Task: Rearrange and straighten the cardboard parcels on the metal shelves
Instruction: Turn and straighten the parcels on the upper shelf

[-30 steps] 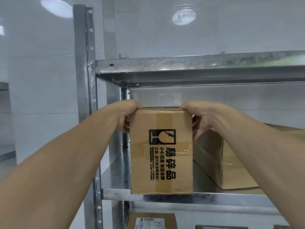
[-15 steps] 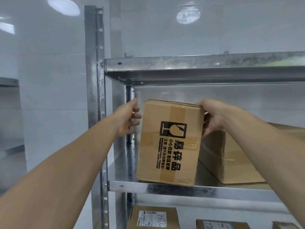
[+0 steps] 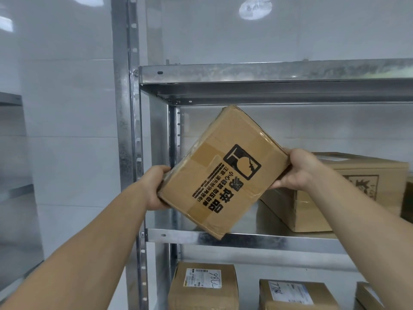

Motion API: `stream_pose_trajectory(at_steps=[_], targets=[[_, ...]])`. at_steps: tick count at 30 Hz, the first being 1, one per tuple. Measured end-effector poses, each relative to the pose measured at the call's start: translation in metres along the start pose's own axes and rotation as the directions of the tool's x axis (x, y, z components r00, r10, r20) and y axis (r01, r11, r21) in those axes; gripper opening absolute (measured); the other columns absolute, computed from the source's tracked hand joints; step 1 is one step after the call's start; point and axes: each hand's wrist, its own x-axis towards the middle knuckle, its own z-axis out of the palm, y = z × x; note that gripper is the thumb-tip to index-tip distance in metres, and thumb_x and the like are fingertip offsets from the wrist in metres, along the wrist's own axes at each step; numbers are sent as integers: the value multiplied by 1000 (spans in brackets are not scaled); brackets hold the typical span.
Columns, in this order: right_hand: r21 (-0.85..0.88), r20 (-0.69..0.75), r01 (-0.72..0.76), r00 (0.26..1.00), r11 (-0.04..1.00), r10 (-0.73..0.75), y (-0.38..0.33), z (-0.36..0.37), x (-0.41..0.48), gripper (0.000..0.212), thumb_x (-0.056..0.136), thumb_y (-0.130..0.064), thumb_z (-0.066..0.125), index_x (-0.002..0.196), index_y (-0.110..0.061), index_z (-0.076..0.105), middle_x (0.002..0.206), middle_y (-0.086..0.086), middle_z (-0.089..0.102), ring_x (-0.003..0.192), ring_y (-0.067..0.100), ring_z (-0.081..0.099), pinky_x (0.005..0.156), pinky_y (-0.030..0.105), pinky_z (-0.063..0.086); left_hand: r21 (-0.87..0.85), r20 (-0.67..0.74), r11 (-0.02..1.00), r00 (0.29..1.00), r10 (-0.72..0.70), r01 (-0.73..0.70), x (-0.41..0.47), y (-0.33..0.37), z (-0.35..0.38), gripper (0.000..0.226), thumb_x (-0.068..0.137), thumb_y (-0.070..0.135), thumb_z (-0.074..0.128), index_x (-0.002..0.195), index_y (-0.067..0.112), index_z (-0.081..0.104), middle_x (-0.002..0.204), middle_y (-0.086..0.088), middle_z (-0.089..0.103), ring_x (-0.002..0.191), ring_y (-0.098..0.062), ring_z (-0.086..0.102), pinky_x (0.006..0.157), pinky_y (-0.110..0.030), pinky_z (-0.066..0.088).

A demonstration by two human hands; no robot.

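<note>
Head camera: the left hand point(image 3: 156, 186) grips the lower left corner of a brown taped cardboard parcel with a black fragile mark point(image 3: 223, 171), and the right hand point(image 3: 297, 171) clamps its upper right edge. The parcel is steeply tilted, its lowest corner at the front rim of the galvanised metal shelf point(image 3: 279, 240). Right of the parcel, a larger brown cardboard box point(image 3: 330, 202) sits on that shelf. Below the parcel stands a labelled brown cardboard box point(image 3: 203, 287).

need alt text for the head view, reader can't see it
A left hand and right hand hold a fragile-marked cardboard box tilted at the front of a metal shelf. A larger box sits on that shelf at right; labelled parcels lie on the shelf below.
</note>
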Motion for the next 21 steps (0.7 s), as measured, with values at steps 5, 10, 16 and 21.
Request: stream_pose_trajectory(at_steps=[5,10,16,21], targets=[[-202,-74,96,991,975,-113,28,-7,11,29,109,-15,39,123,-22,63,112,16,67,99,36,66,77,59,60,20,-20,993,993,117,-116,-2,16,0,10,101,17,46,95,10,50,74,-10,60,72,-26,61,76,-44,54],[-548,-25,160,978,821,-208,39,1,9,34,107,-7,39,99,-17,71,108,13,72,105,31,64,102,50,52,201,-73,967,982,176,-159,-1,40,-3,11,102,15,54,109,8,56,95,-13,65,83,-26,64,72,-45,55],[-420,42,60,998,905,-47,25,16,5,39,106,-47,46,101,-10,57,112,15,66,103,33,63,92,57,52,420,-97,895,973,210,-151,1,50,1,15,100,16,56,114,8,55,102,-16,67,91,-28,67,75,-46,57],[-536,34,-54,996,842,85,6,28,9,57,93,-68,55,112,-15,45,113,20,56,106,44,56,99,69,46,464,-65,879,985,160,-112,1,53,2,18,101,27,58,111,12,56,102,-16,69,90,-29,68,69,-47,55]])
